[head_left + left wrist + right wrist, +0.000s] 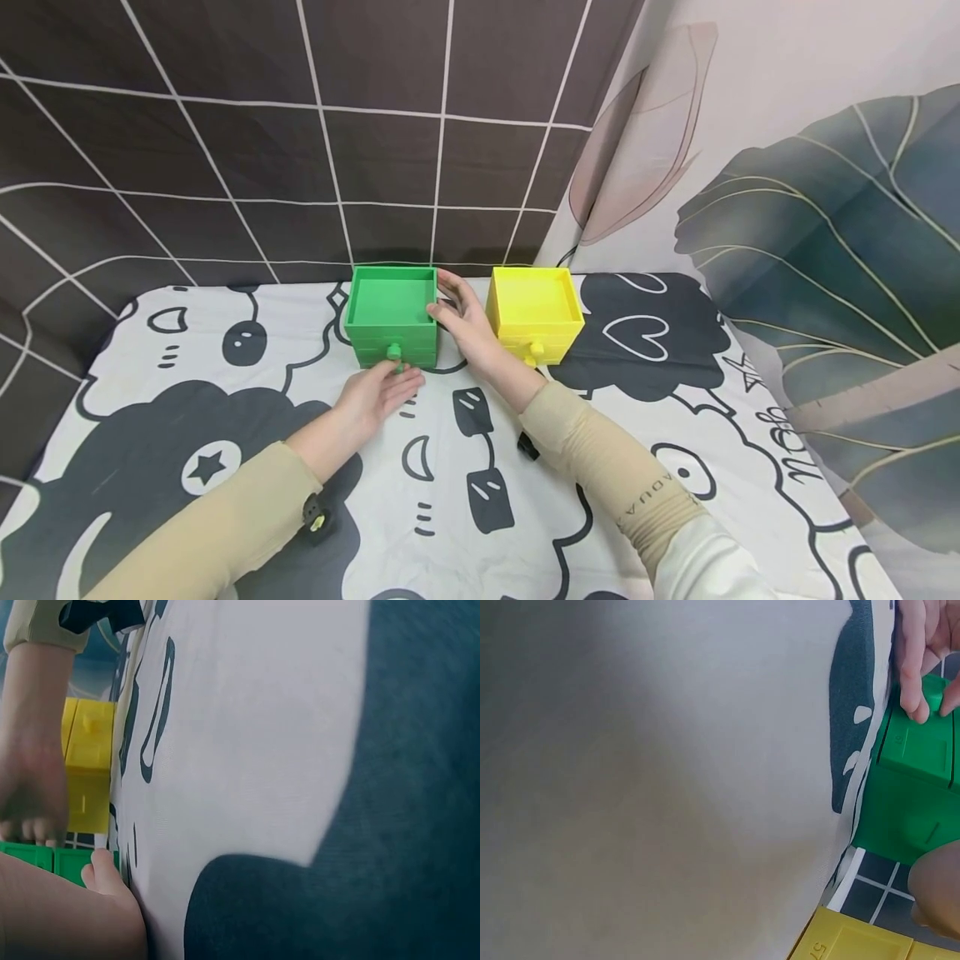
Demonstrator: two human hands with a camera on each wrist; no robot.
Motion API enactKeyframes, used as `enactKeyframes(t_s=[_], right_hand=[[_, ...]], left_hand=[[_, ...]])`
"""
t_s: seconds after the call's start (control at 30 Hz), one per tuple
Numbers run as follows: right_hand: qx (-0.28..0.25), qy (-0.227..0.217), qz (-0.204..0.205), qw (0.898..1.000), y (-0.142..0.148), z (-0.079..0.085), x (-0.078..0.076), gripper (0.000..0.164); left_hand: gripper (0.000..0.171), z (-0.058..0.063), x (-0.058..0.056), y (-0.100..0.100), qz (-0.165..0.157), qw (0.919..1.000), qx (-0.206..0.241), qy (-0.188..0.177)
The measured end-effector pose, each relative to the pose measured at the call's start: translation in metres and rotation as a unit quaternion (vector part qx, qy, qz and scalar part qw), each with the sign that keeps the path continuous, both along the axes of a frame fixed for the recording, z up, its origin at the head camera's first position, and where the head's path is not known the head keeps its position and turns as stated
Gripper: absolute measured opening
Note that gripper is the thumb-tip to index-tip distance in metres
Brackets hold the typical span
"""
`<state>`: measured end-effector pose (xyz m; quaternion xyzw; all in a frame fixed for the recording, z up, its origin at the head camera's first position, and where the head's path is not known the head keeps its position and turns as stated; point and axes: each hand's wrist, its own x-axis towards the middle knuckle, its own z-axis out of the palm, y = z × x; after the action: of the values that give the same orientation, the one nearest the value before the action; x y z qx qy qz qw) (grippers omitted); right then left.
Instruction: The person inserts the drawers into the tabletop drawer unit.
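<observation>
A green drawer box [393,298] with a shallow recessed top stands on the patterned cloth near the wall. My left hand [375,396] is low at its front, pinching the round green knob [932,691] between finger and thumb, as the right wrist view shows. Against the box's right side rests my right hand [467,321], its thumb near the top rim and its fingers partly hidden. Just to the right stands a matching yellow drawer box [537,297], its yellow knob [535,350] facing me; my right forearm passes close in front of it.
A cloth [450,500] with black-and-white cartoon prints covers the surface under both boxes. Close behind them rises a dark wall covering [382,158] with a white grid. A leaf-patterned curtain [840,250] hangs along the right side. Small black devices sit at both wrists.
</observation>
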<state>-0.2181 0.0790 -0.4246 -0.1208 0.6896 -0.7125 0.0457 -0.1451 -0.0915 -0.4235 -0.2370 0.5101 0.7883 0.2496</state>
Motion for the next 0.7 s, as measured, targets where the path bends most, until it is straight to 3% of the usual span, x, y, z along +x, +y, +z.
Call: enactKeyframes(t_s=[0.23,0.5,0.7], right_hand=[[-0.006,-0.003,-0.004,1.0,0.0,-0.001,-0.002,0.065],[-0.004,-0.012,-0.002,1.0,-0.001,-0.001,-0.001,0.064],[-0.005,-0.013,-0.007,1.0,-0.001,0.0,0.0,0.063]], left_hand=[[0.022,0.0,-0.001,-0.002,-0.008,0.9999,-0.003,0.007],[0.053,-0.002,0.004,-0.013,-0.026,0.9996,-0.003,0.015],[0.055,-0.003,0.009,-0.032,-0.006,0.9999,0.006,0.012]])
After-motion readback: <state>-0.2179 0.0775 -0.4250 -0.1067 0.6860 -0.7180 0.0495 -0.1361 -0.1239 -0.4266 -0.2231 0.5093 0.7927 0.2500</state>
